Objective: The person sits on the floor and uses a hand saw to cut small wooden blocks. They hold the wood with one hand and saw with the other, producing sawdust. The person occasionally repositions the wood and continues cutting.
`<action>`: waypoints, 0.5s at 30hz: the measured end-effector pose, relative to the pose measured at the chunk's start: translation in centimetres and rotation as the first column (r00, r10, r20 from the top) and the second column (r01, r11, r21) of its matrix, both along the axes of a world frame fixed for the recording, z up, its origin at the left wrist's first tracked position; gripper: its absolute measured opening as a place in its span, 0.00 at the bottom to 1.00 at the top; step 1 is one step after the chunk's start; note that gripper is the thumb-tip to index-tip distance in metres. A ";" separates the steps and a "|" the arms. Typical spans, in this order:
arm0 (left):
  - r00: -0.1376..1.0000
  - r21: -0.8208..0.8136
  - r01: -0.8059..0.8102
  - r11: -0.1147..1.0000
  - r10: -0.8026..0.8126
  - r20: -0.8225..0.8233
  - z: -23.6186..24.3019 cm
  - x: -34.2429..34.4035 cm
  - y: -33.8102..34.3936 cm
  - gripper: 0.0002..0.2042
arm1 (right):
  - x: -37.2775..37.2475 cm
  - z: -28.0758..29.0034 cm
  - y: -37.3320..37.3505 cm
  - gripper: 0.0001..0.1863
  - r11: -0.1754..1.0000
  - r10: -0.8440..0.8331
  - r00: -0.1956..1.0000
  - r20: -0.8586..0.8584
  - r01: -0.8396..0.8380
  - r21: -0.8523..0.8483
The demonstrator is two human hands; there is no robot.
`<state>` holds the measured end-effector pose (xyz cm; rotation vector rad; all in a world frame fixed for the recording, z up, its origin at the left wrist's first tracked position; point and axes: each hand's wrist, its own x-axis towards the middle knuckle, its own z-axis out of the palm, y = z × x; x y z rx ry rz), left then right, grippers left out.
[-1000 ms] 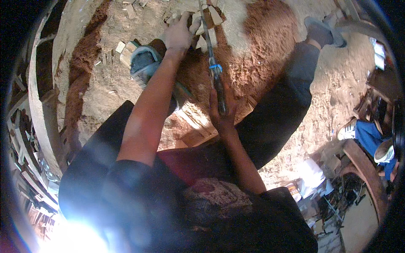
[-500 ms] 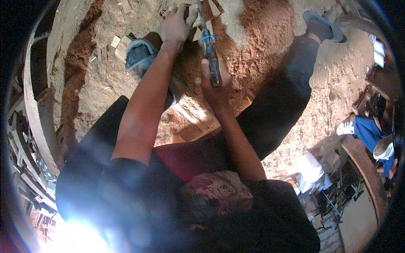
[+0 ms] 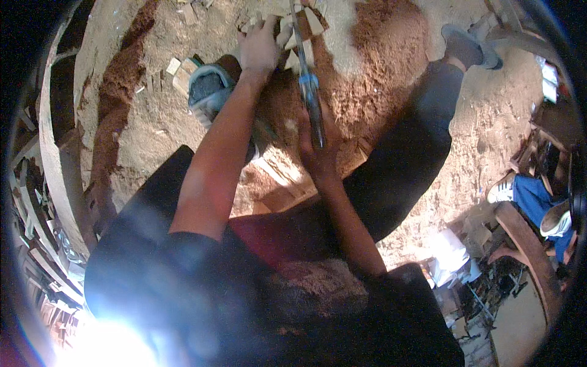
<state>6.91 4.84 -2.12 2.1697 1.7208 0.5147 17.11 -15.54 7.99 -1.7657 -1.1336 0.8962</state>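
My right hand is closed around the dark handle of a handsaw with a blue band. Its narrow blade, seen nearly edge-on, points away from me toward the top edge. Left of the blade, my left hand lies with its fingers spread on pale wood at the top of the view. What lies under its palm is hidden. Small pale wood offcuts sit just right of the blade. My left foot, in a grey shoe, is beside my left forearm.
Reddish sawdust covers the ground. My other foot, in a dark shoe, is stretched out at the upper right. A curved wooden piece, a white bag and another person's blue trouser leg are at the right. Scrap wood lines the left.
My right hand has drawn the handsaw back toward me. My left hand keeps its place on the wood; the whole view has shifted slightly.
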 end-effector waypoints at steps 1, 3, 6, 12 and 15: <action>1.000 0.004 -0.013 1.000 0.013 -0.013 0.1 -0.1 0.0 0.23 | 0.1 0.2 -1.9 0.15 1.000 0.007 1.000 0.014 -0.007 0.000; 0.999 -0.003 -0.032 0.999 0.032 -0.010 0.7 0.7 -0.4 0.24 | 0.3 0.2 -2.7 0.13 0.999 -0.016 0.998 0.065 0.013 0.036; 0.999 -0.035 -0.036 0.999 0.038 0.035 0.9 0.0 -0.3 0.25 | -0.5 1.6 2.9 0.13 0.998 -0.053 0.999 0.010 0.053 0.035; 0.988 0.044 -0.024 0.999 0.030 -0.151 0.7 0.1 -0.5 0.25 | 0.2 1.5 0.1 0.11 0.995 -0.019 0.999 0.030 0.016 0.100; 0.998 0.024 -0.015 1.000 0.016 -0.055 -0.5 -0.7 0.0 0.25 | 0.4 -0.3 -1.8 0.10 0.993 0.016 0.997 0.073 -0.025 0.117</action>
